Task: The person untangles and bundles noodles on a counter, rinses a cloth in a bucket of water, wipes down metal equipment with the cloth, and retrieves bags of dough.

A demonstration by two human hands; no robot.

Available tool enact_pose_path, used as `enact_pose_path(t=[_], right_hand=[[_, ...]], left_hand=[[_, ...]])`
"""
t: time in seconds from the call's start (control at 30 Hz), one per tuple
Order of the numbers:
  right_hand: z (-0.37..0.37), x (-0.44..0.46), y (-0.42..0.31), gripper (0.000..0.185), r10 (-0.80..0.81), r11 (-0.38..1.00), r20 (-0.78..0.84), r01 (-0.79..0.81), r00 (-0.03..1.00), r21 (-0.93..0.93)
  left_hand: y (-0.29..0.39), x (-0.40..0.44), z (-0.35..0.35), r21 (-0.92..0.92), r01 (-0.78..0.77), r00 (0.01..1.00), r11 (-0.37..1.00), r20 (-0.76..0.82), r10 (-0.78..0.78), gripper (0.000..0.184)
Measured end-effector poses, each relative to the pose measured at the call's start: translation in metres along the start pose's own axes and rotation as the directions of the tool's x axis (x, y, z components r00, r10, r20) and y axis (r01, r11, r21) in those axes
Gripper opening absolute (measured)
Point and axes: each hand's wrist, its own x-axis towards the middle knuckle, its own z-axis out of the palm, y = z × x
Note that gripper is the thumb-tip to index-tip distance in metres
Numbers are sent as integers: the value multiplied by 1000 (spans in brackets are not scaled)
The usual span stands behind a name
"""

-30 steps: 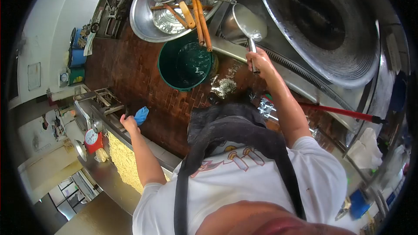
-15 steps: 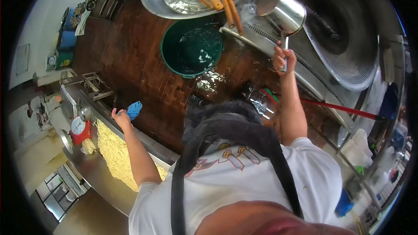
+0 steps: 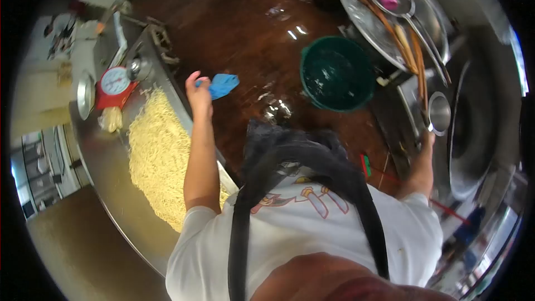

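Note:
My left hand (image 3: 199, 96) is closed on a crumpled blue cloth (image 3: 225, 85), which hangs out to the right over the floor. Beside that forearm, a wide heap of pale yellow noodles (image 3: 159, 159) lies on a metal table (image 3: 106, 187). At the right, my right hand (image 3: 427, 140) grips a metal dipper (image 3: 439, 112) at its handle, next to the large wok (image 3: 473, 150). The fingers of this hand are partly hidden. A dark green tub (image 3: 337, 73) with water in it stands on the floor between the two sides.
Upper right, a large metal basin (image 3: 356, 19) bears a strainer (image 3: 409, 8) with a pink object and several wooden sticks (image 3: 402, 44). A red scale (image 3: 115, 85) and a bag (image 3: 111, 119) sit by the noodles. The brown floor (image 3: 239, 28) is wet. A red pole (image 3: 450, 212) lies lower right.
The view has turned, so the tub and basin appear farther right and the noodles show more fully. My right hand has lowered the dipper, which now appears nearer the wok's edge.

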Motion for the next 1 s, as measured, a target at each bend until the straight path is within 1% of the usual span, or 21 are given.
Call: enact_pose_path(t=[0.03, 0.07, 0.1, 0.13, 0.17, 0.2, 0.23, 0.27, 0.37, 0.43, 0.47, 0.5, 0.53, 0.57, 0.6, 0.63, 0.7, 0.77, 0.83, 0.9, 1.0], right_hand=[[-58, -27, -32, 35, 446, 837, 109, -457, 889, 302], [-108, -48, -59, 40, 741, 525, 181, -726, 646, 443], [-105, -35, -42, 45, 615, 601, -31, -444, 788, 665], [-134, -34, -63, 43, 617, 721, -389, -294, 684, 627], [-142, -13, -60, 38, 408, 890, -707, -77, 578, 450], [-222, -47, -124, 36, 559, 739, -688, 98, 462, 667], [-272, -60, -163, 37, 491, 768, -782, 233, 384, 596], [-312, -67, -197, 40, 351, 889, -856, 151, 379, 432], [-419, -84, -345, 40, 502, 602, -783, 501, 367, 621], [-439, -59, -425, 34, 452, 427, -781, 665, 430, 613], [-449, -51, -474, 27, 310, 351, -842, 770, 441, 532], [-460, -59, -539, 23, 247, 281, -796, 745, 553, 605], [-469, -67, -596, 21, 20, 417, -671, 604, 742, 680], [-444, -50, -665, 22, -157, -85, -664, 660, 731, 747], [-467, -67, -722, 32, -505, 193, -704, 860, 500, 472], [-471, -84, -782, 47, -685, 213, -379, 668, 622, 713], [-505, -128, -892, 67, -876, 8, -373, 783, 305, 622], [-562, -185, -980, 74, -908, -258, -419, 793, -4, 552], [-594, -219, -1061, 79, -818, -542, -488, 694, -304, 475], [-621, -249, -1128, 73, -782, -623, -430, 592, -451, 511], [-644, -259, -1227, 52, -750, -661, -436, 594, -498, 458]], left_hand=[[5, 8, -1, -82, 34, 999, 996, -7, -34, 40], [-3, 26, -6, -138, 39, 999, 990, 21, -36, 36], [0, 37, -6, -149, 87, 996, 985, 15, -86, 34], [0, 50, -5, -196, 121, 993, 973, 20, -119, 34], [-1, 65, -2, -239, 151, 988, 959, 31, -148, 33], [-3, 79, 2, -231, 150, 989, 961, 45, -143, 32], [-4, 95, 7, -219, 144, 989, 965, 59, -134, 31], [-6, 113, 13, -188, 125, 991, 974, 62, -115, 31], [15, 159, 31, -177, 149, 983, 973, 130, -127, 33], [27, 198, 40, -167, 160, 979, 973, 156, -134, 30], [33, 220, 42, -185, 165, 976, 969, 170, -134, 29], [36, 240, 45, -203, 174, 973, 963, 183, -138, 27], [38, 264, 49, -198, 184, 975, 963, 161, -153, 25], [42, 283, 51, -189, 200, 975, 961, 139, -176, 23], [52, 301, 52, -232, 234, 970, 944, 119, -212, 20], [63, 321, 51, -255, 199, 978, 946, 115, -175, 20], [84, 359, 43, -304, 132, 989, 943, 101, -106, 18], [102, 396, 27, -307, 32, 999, 951, 51, -17, 14], [110, 431, 8, -408, 21, 999, 913, -34, -38, 13], [122, 465, -7, -524, 7, 988, 852, -126, -86, 13], [108, 535, -44, -614, 10, 991, 789, -101, -92, 33]])
